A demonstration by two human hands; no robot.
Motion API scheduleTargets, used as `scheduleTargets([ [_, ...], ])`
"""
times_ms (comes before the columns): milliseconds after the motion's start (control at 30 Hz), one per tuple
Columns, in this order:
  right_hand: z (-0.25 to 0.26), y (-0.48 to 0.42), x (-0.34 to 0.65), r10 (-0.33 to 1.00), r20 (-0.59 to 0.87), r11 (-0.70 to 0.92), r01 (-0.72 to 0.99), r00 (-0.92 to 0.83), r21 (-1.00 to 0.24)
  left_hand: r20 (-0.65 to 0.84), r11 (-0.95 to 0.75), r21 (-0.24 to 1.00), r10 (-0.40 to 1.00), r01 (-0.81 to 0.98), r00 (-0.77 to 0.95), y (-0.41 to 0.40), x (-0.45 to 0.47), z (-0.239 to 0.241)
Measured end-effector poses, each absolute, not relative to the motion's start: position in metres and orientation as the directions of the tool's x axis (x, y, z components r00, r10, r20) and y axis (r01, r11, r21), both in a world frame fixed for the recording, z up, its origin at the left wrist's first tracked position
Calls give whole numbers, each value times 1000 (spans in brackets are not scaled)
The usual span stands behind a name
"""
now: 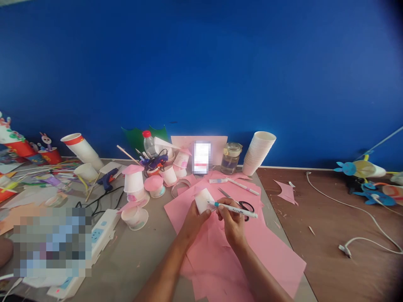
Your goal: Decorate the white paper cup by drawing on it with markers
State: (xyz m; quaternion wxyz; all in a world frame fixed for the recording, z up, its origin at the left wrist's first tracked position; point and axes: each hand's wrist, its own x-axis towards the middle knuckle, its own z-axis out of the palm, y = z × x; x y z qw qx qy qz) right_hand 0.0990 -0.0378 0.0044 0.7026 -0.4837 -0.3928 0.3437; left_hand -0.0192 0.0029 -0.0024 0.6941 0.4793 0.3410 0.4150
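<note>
My left hand (192, 218) is closed around a small white paper cup (203, 200), held on its side above pink paper sheets (267, 256). My right hand (231, 220) pinches a white acrylic marker with a teal tip (234, 208), and the tip touches the cup's side. Black-handled scissors (244, 205) lie on the pink paper just behind my right hand. Two more white pens (242, 186) rest farther back on the paper.
Several paper cups topped with pink caps (134, 180) stand to the left, with a glue gun (108, 178) and a white power strip (102, 230). A stack of white cups (258, 153), a glass jar (231, 158) and a water bottle (149, 144) line the blue wall. A white cable (352, 243) trails over the brown floor on the right.
</note>
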Motion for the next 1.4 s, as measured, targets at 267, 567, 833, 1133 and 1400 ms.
scheduleTargets([
  [267,1,-35,97,841,184,300,-156,509,-941,-119,216,955,906,-203,406,3,-20,-5],
  [567,1,-34,96,843,183,300,-160,506,-940,-102,191,964,907,-183,408,1,-19,3],
  [833,3,-35,96,846,183,290,-144,501,-946,-88,185,962,906,-199,414,1,-18,4],
  [1133,-1,-36,96,843,233,312,-88,484,-946,-75,170,966,906,-196,418,3,-20,1],
  [1400,2,-36,95,843,220,303,-97,491,-948,-71,171,965,899,-197,432,2,-19,3],
])
